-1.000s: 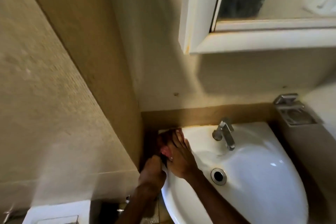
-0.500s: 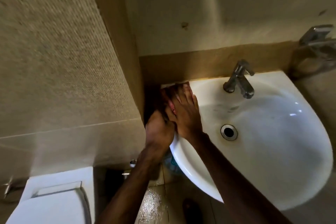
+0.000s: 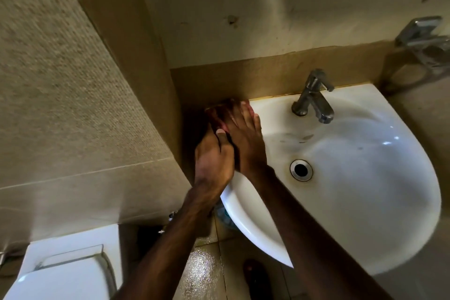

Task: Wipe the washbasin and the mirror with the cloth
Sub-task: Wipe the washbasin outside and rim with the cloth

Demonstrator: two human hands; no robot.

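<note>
The white washbasin (image 3: 365, 202) is fixed in the corner, its chrome tap (image 3: 314, 96) at the back. A reddish cloth (image 3: 220, 117) lies on the basin's back left corner and hangs over the rim. My right hand (image 3: 246, 143) presses flat on the cloth with straight, spread fingers. My left hand (image 3: 213, 156) sits right beside it on the left rim. Its thumb lies on the cloth's near edge, and its fingers curl down over the rim, out of sight. The mirror is out of view.
The drain (image 3: 301, 170) sits mid-bowl with dark smudges behind it. A metal soap holder (image 3: 426, 41) hangs on the wall at the right. The tiled wall (image 3: 73, 105) stands close on the left, a white toilet cistern (image 3: 70, 268) is below it, and the floor is wet (image 3: 202, 273).
The view has tipped down, so the mirror cabinet has left the frame. My left hand has slid forward along the rim to lie beside my right hand. My right hand stays on the cloth.
</note>
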